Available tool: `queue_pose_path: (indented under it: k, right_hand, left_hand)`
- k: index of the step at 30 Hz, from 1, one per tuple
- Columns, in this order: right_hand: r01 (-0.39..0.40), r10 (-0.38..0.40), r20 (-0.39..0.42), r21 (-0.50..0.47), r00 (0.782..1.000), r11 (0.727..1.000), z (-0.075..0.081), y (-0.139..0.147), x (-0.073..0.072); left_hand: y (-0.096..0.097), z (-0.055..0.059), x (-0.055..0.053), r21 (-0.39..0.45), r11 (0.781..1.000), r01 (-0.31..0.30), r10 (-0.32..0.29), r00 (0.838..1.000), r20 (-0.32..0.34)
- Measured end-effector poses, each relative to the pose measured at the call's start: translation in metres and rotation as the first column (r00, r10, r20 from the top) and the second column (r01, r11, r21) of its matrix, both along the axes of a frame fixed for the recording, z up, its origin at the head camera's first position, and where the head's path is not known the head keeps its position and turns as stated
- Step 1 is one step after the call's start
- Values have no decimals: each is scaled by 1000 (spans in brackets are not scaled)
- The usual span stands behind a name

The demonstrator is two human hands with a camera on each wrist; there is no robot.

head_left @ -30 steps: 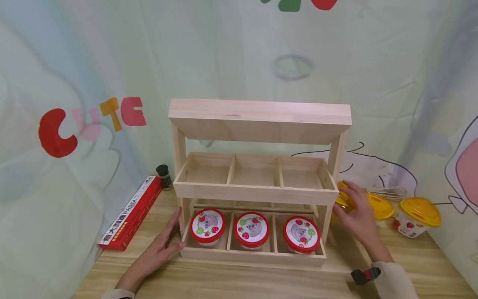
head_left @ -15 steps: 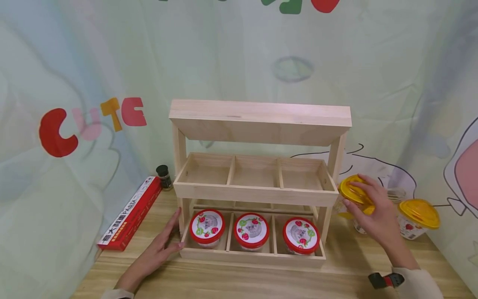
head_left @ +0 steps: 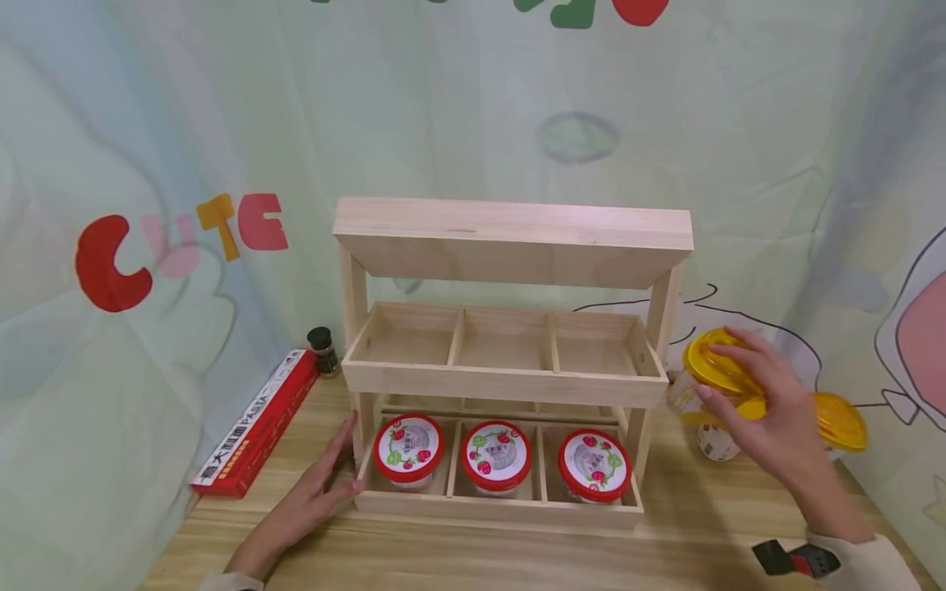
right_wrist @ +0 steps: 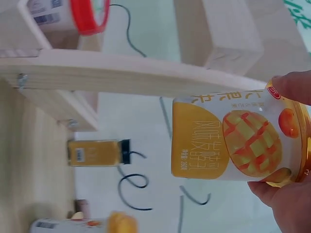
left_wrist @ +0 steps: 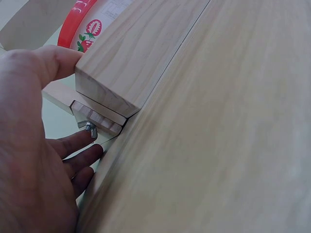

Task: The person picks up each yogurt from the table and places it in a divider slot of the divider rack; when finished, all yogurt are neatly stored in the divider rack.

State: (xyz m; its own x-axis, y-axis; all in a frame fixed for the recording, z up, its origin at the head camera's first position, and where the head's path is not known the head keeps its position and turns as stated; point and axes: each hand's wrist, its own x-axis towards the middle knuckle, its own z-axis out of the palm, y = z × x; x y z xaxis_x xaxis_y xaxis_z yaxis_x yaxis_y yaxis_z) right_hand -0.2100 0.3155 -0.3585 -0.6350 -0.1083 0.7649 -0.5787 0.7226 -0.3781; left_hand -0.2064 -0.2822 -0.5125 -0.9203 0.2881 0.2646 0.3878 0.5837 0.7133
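Clearance is your likely worry: your right grip (head_left: 772, 402), spread to the width of the cup (right_wrist: 238, 136), pinches it near its yellow lid (head_left: 704, 365), above the counter (head_left: 443, 558) and just beside the right post (head_left: 668, 304); a sideways drift could knock that post, and so high a hold may work the lid loose. Your left grip (head_left: 318, 492), fingers loose, touches the lower left corner of the rack (head_left: 510, 222); a push there could skew it.

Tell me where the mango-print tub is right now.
In the head view, the mango-print tub is toward the right of the picture, held in the person's right hand, close by the right side of the wooden rack.
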Motion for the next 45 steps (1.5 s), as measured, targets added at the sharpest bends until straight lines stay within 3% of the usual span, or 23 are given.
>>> queue_pose_path:
  k: [7,19,27,45]
  right_hand:
    - [10,-9,-10,32,1000,999,27,-5,10]
    - [-21,22,-17,58,1000,998,64,-11,15]
    - [-40,42,-35,54,999,998,76,-18,12]
    - [-197,204,-83,87,975,977,93,-62,-2]
  left_hand:
    - [0,0,0,-11,1000,-5,5,1000,-8]
    - [0,0,-1,-11,1000,1,-1,1000,0]
    - [-1,-1,-1,12,1000,10,-10,1000,-15]
    - [0,-1,0,-10,1000,2,-2,1000,-1]
